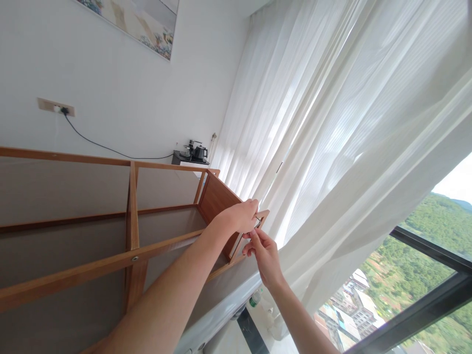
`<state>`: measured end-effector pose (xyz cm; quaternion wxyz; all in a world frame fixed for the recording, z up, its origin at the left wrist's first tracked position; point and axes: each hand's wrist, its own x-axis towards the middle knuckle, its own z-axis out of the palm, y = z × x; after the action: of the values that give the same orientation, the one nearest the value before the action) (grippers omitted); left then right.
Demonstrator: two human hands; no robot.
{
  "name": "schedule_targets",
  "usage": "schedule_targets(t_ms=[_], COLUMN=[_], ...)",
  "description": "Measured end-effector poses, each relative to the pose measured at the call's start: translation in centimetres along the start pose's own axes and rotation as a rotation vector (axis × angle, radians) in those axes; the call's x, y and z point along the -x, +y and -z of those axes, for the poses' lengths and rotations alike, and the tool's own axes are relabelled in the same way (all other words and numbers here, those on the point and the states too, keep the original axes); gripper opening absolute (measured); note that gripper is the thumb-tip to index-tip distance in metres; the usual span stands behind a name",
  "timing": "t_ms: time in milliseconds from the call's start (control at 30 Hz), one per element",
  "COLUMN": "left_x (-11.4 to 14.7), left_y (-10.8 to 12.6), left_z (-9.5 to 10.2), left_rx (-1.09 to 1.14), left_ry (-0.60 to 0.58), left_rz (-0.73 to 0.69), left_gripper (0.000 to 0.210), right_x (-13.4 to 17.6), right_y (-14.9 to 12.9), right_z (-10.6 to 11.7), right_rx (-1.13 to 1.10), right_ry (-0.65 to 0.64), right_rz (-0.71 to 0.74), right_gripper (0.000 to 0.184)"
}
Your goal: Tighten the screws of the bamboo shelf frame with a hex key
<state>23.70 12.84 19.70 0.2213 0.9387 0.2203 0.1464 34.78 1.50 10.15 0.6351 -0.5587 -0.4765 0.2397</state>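
Note:
A wooden frame (88, 274) with orange-brown rails and a solid end panel (220, 195) stretches from the left to the middle of the view. My left hand (244, 216) is bent over its near right corner, fingers curled down against the wood. Just below, my right hand (264, 253) has thumb and forefinger pinched together close to the left fingertips. A small thin shiny piece shows between the hands and the corner post (263, 215), too small to name. What the right fingertips pinch is hidden. A round metal bolt head (135, 258) sits in the near rail.
White curtains (324, 128) hang close on the right, beside a dark window frame (424, 295). Behind the frame, a black kettle (200, 152) stands on a small cabinet (180, 159); a black cord (110, 147) runs to a wall socket (47, 105). A bottle (255, 298) is on the floor.

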Motion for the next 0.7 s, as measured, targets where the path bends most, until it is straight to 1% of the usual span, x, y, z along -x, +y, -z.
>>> schedule_targets(t_ms=[100, 200, 333, 533, 700], left_x=[0.1, 0.1, 0.2, 0.7, 0.7], left_y=[0.1, 0.2, 0.3, 0.7, 1.0], left_z=[0.1, 0.1, 0.2, 0.6, 0.8], left_rx=[0.002, -0.006, -0.013, -0.030, -0.046], left_ry=[-0.007, -0.003, 0.012, -0.005, 0.002], left_rz=[0.000, 0.001, 0.005, 0.021, 0.016], left_gripper=[0.014, 0.015, 0.016, 0.018, 0.017], right_x=[0.2, 0.1, -0.5, -1.1, -1.3], right_y=[0.2, 0.5, 1.0, 1.3, 1.4], right_z=[-0.3, -0.2, 0.9, 2.7, 3.1], right_rx=[0.022, 0.061, 0.218, 0.533, 0.581], right_ry=[0.034, 0.045, 0.030, 0.064, 0.040], right_rz=[0.019, 0.053, 0.118, 0.199, 0.220], right_gripper=[0.048, 0.046, 0.044, 0.039, 0.040])
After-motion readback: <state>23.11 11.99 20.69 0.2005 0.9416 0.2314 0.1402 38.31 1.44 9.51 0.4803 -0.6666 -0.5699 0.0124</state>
